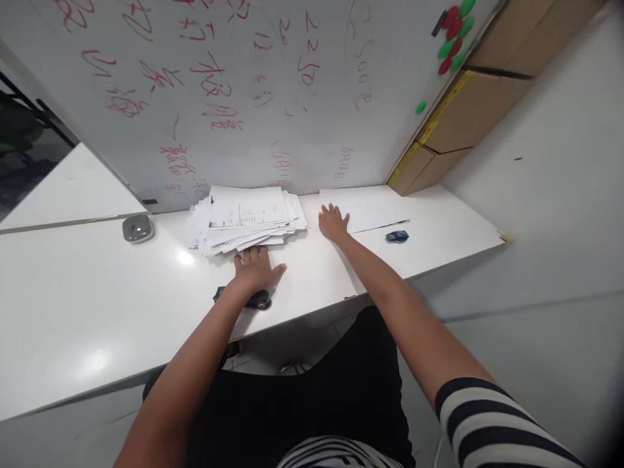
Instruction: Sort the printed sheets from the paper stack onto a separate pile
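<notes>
The left forearm is extending forward over the near edge of the white table (312, 286) and is crossing above a black object (258, 300). The left hand (256, 270) is lying palm down, its thumb standing apart and pointing right. Its fingertips are meeting the near lower edge of the paper stack (248, 211); whether they are pressing on a sheet or reaching beneath one, the view is not showing clearly.

The right arm is reaching diagonally forward and left, a striped sleeve (482, 416) covering its upper part. The right hand (334, 223) is resting palm down at the left end of the flat white paper (370, 207), fingers spreading forward and thumb standing apart. This paper is lying to the right of the stack, before the whiteboard (312, 130). Neither hand is closing around anything.
</notes>
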{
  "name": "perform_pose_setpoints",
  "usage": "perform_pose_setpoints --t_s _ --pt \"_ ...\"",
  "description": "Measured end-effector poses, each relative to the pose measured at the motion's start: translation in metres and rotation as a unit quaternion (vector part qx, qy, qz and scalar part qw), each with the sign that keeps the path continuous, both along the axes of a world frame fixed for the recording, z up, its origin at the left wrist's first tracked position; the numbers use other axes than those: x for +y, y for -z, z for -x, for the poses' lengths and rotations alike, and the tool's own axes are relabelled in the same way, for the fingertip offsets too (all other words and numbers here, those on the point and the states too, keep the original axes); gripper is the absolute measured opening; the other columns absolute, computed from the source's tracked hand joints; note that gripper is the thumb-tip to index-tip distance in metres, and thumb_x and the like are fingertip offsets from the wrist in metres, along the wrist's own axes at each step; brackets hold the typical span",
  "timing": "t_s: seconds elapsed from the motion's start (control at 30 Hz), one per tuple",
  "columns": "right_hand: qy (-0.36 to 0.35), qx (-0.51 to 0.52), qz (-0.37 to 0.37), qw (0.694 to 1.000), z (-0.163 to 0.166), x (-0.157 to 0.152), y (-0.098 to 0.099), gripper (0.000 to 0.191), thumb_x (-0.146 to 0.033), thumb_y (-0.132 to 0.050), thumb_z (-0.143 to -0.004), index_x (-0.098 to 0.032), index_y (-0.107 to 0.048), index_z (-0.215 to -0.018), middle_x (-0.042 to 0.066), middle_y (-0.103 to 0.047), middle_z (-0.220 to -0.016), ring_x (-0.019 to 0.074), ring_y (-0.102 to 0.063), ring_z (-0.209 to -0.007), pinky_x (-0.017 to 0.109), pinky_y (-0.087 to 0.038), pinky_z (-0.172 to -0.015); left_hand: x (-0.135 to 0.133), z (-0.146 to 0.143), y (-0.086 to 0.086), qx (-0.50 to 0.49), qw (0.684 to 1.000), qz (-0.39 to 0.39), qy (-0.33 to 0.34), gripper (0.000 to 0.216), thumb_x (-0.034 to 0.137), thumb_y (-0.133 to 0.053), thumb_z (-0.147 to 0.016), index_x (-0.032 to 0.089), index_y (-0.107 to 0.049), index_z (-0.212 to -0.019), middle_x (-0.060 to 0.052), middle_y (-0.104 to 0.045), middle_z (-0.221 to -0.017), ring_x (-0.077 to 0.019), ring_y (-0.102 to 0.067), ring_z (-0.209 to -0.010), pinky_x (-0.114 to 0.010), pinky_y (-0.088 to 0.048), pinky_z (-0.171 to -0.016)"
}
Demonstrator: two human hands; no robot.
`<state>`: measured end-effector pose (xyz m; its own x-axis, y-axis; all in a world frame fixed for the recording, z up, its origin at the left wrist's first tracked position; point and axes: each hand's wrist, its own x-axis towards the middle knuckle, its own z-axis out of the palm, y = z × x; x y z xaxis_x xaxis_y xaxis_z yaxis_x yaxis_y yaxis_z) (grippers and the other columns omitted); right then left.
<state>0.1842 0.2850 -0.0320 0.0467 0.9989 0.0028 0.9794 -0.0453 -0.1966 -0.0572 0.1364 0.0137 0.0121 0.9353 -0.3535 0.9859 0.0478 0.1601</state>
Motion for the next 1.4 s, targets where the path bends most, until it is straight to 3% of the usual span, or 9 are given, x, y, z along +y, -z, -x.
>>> perform_pose_setpoints --t_s 0.23,0.37,0.6,0.73,0.87,0.97,1.17,1.3,1.4 --pt "0.005 -0.013 0.010 1.000 0.003 0.008 -0.003 0.052 -0.035 -0.012 -0.098 -0.025 -0.024 -0.148 0.005 -0.015 -0.159 0.0242 -0.009 -0.145 0.060 -0.011 -0.111 -0.010 0.017 -0.006 -0.102 0.993 -0.014 0.058 0.077 0.071 -0.017 -0.084 0.026 -0.035 -0.143 -0.012 -0.024 -0.155 -0.0343 -0.014 -0.144 -0.055 -0.011 -0.112" --pt "-0.004 -0.028 0.002 1.000 0.000 0.009 0.001 0.054 -0.036 -0.008 -0.097 -0.024 -0.021 -0.149 0.005 -0.014 -0.159 0.0258 -0.010 -0.145 0.062 -0.011 -0.110 -0.013 0.015 -0.010 -0.096 0.993 -0.037 0.056 0.070 0.067 -0.022 -0.084 0.025 -0.044 -0.136 -0.011 -0.034 -0.149 -0.0343 -0.022 -0.140 -0.054 -0.013 -0.112" --pt "0.023 0.000 -0.032 0.999 -0.005 0.014 0.014 0.058 -0.042 -0.012 -0.096 -0.019 -0.028 -0.147 0.011 -0.021 -0.156 0.0305 -0.015 -0.143 0.066 -0.007 -0.108 -0.007 0.015 -0.007 -0.151 0.987 -0.016 0.044 0.071 0.067 -0.020 -0.085 0.028 -0.035 -0.142 -0.005 -0.033 -0.151 -0.0320 -0.022 -0.141 -0.054 -0.008 -0.113" --pt "0.066 -0.012 -0.060 0.996 -0.003 0.015 0.016 0.066 -0.050 -0.014 -0.094 -0.010 -0.034 -0.143 0.018 -0.027 -0.152 0.0359 -0.020 -0.139 0.071 0.004 -0.105 -0.006 0.014 -0.004 -0.123 0.992 -0.009 0.036 0.072 0.067 -0.024 -0.086 0.028 -0.030 -0.146 -0.005 -0.027 -0.155 -0.0316 -0.016 -0.144 -0.052 -0.007 -0.115" --pt "0.052 0.018 -0.051 0.997 -0.006 0.015 0.009 0.064 -0.044 -0.017 -0.094 -0.007 -0.029 -0.145 0.017 -0.023 -0.155 0.0346 -0.017 -0.141 0.068 -0.003 -0.108 -0.012 0.012 -0.009 -0.162 0.986 -0.032 -0.011 0.069 0.066 -0.032 -0.085 0.027 -0.040 -0.141 -0.004 -0.034 -0.152 -0.0295 -0.029 -0.139 -0.043 -0.021 -0.114" --pt "0.019 0.047 -0.048 0.998 -0.013 0.018 0.003 0.062 -0.043 -0.022 -0.093 -0.009 -0.033 -0.144 0.016 -0.023 -0.155 0.0331 -0.017 -0.142 0.066 -0.010 -0.109 -0.020 0.011 -0.015 -0.250 0.963 -0.086 -0.061 0.060 0.063 -0.036 -0.086 0.023 -0.054 -0.128 -0.005 -0.052 -0.138 -0.0249 -0.049 -0.124 -0.034 -0.037 -0.104" --pt "0.009 0.051 -0.072 0.996 -0.019 0.021 0.004 0.060 -0.045 -0.016 -0.094 -0.011 -0.040 -0.138 0.019 -0.029 -0.151 0.0347 -0.021 -0.139 0.066 -0.011 -0.108 -0.027 0.014 -0.018 -0.317 0.928 -0.171 -0.098 0.046 0.056 -0.038 -0.087 0.019 -0.065 -0.093 -0.006 -0.069 -0.099 -0.0214 -0.061 -0.092 -0.031 -0.046 -0.084" --pt "0.044 0.054 -0.107 0.992 -0.014 0.012 0.002 0.055 -0.039 -0.018 -0.094 -0.010 -0.047 -0.131 0.021 -0.037 -0.144 0.0344 -0.027 -0.135 0.064 -0.016 -0.106 -0.027 0.018 -0.013 -0.321 0.921 -0.182 -0.127 0.049 0.058 -0.036 -0.086 0.018 -0.058 -0.067 -0.002 -0.062 -0.066 -0.0171 -0.056 -0.067 -0.028 -0.041 -0.066" --pt "0.069 0.041 -0.125 0.989 -0.011 0.009 -0.002 0.049 -0.035 -0.024 -0.094 -0.008 -0.054 -0.123 0.022 -0.049 -0.131 0.0338 -0.040 -0.125 0.058 -0.027 -0.101 -0.023 0.022 -0.007 -0.330 0.915 -0.171 -0.160 0.049 0.058 -0.039 -0.084 0.018 -0.052 -0.059 0.000 -0.052 -0.055 -0.0150 -0.049 -0.057 -0.028 -0.035 -0.060"
